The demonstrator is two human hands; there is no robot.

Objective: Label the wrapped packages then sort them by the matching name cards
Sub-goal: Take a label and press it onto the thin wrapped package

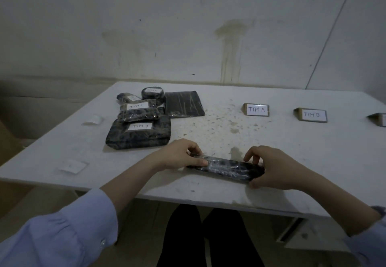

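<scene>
At near desk (271, 137) edge, pkg (227, 167) lies long axis across me, left grip (183, 156) & right grip (269, 168) each pinching an end.

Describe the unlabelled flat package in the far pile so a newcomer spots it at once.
On the white table, look to the cluster of dark packages at the far left. The flat package lies at that cluster's right edge, beside the round package. It alone there shows no white label and is a thin streaked rectangle.
</scene>
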